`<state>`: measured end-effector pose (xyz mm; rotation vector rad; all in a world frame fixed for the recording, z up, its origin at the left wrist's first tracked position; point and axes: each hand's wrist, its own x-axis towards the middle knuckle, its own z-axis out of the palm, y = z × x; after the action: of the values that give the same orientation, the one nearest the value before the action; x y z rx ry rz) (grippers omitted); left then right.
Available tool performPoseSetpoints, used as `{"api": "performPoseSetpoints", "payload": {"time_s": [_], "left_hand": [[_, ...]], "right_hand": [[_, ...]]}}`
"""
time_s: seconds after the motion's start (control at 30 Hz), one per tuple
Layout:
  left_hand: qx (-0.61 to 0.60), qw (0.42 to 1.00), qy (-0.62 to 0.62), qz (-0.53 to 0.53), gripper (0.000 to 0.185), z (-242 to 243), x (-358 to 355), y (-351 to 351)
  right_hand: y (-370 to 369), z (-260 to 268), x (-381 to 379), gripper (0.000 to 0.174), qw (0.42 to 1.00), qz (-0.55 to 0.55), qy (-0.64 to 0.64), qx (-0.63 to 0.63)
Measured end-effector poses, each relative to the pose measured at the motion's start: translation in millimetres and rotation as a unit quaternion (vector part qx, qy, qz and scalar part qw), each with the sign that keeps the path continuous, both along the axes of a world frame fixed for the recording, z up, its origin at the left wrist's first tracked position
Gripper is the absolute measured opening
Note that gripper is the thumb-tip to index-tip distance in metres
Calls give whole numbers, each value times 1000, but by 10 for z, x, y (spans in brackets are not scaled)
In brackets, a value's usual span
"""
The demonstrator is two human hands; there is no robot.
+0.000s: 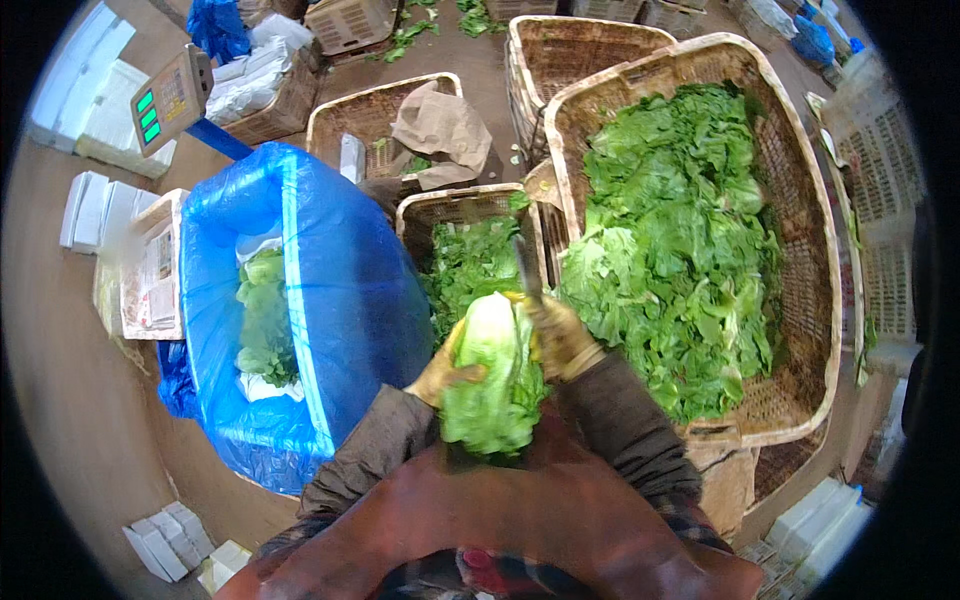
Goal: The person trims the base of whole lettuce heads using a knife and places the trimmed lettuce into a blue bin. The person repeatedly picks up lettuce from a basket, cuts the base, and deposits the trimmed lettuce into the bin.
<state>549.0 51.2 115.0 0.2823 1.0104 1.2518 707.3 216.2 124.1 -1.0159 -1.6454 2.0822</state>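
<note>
A head of lettuce [491,375] is held upright in front of my apron, its pale base uppermost and its leaves hanging down. My left hand [442,369], in a yellowish glove, grips it from the left side. My right hand [559,337], gloved too, is closed on a knife [526,266] whose blurred blade points away from me. That hand is at the right side of the lettuce base; I cannot tell whether the blade touches it. Just beyond both hands, loose green leaves [476,251] lie in a small plastic crate [465,196].
At right stands a large crate [821,300] holding many lettuces [675,247]. On the left, a blue plastic liner [360,300] surrounds more lettuce [266,322], beside a scale display [165,97]. Brown paper [442,127] lies over a crate [345,112] ahead.
</note>
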Motion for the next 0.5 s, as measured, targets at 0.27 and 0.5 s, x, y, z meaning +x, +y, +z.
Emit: {"api": "performPoseSetpoints", "payload": {"time_s": [0.27,0.5], "left_hand": [[352,878,-311,93,100,-23,-207,110],[182,958,52,215,130,488,-489,-201]], "right_hand": [[781,740,-193,82,931,107,-126,325],[-220,356,-953,80,986,129,105,17]]}}
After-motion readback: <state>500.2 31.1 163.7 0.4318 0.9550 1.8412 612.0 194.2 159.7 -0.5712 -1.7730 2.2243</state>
